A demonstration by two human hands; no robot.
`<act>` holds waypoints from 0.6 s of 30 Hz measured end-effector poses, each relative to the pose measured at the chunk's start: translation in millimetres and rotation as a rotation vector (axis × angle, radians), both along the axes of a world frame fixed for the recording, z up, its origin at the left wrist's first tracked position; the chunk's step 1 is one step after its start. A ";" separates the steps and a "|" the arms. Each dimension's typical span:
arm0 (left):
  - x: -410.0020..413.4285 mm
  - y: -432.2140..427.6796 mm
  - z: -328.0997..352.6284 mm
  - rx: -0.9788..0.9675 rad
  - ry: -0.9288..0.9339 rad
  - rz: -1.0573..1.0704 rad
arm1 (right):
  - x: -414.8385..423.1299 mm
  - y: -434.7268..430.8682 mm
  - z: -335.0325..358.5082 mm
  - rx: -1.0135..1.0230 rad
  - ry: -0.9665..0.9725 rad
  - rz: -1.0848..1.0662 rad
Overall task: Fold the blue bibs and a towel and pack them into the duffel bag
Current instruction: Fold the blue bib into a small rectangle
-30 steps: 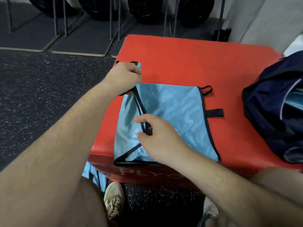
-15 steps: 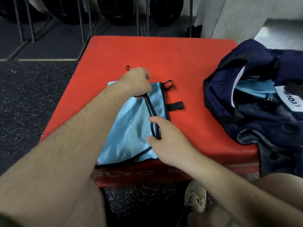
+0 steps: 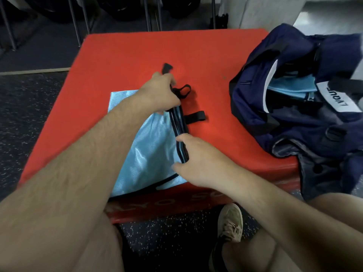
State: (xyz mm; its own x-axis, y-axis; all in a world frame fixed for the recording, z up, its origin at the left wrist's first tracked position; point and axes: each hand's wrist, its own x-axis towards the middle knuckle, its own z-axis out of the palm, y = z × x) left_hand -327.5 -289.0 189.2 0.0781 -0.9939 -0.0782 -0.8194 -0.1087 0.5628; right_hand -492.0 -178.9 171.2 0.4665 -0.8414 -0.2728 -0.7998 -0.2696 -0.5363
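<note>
Since a second ago, the blue bib (image 3: 149, 152) is lying folded narrower on the red plyo box (image 3: 125, 55). The right hand (image 3: 198, 161) is pinching the stacked black-trimmed edges at five o'clock while the left hand (image 3: 159, 95) is gripping them farther up, aligning the layers. At two o'clock, the duffel bag (image 3: 294, 91) is gaping open, ready for packing.

Both forearms bare, hairy; no sleeves, watch or rings seen on the left hand (image 3: 160, 95) or right hand (image 3: 200, 160). Knees bare too (any shorts are out of frame). A worn beige lace-up shoe (image 3: 229, 222) with a dark collar is seen on one foot; laces frayed, upper scuffed.
</note>
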 end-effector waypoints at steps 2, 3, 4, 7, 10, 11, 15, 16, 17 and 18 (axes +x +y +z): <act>-4.8 2.6 3.7 -0.015 0.223 -0.064 | -0.2 0.4 0.8 -0.028 0.089 0.039; -7.1 4.0 5.8 -0.026 0.329 -0.095 | -0.6 -0.1 1.5 -0.030 0.133 0.050; -8.1 5.5 7.2 -0.053 0.393 -0.113 | -0.7 -1.2 2.7 -0.025 0.172 0.057; -1.7 8.7 5.9 -0.164 0.329 -0.135 | 0.8 -5.5 5.8 -0.017 0.291 0.081; 18.6 11.1 -6.6 -0.211 0.035 -0.171 | 6.0 -8.1 8.5 -0.050 0.387 0.104; 26.7 11.8 -12.7 -0.183 -0.029 -0.165 | 8.4 -8.0 10.9 -0.046 0.416 0.116; 54.6 20.3 -38.9 0.006 -0.281 -0.067 | 17.2 -6.2 17.7 -0.032 0.494 0.142; 59.0 24.6 -43.9 0.038 -0.307 -0.046 | 21.0 -6.0 19.1 -0.076 0.480 0.131; 63.0 28.4 -49.1 0.063 -0.317 -0.032 | 25.7 -6.8 19.9 -0.145 0.448 0.115; 65.6 31.5 -53.8 0.079 -0.317 -0.026 | 31.2 -8.8 19.4 -0.225 0.403 0.101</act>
State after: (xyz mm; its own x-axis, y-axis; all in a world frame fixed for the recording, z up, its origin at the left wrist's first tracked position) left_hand -261.8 -257.6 135.4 0.0859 -0.9877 -0.1309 -0.9555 -0.1189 0.2699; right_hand -460.8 -187.7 190.5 0.4434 -0.8563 -0.2649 -0.8961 -0.4305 -0.1083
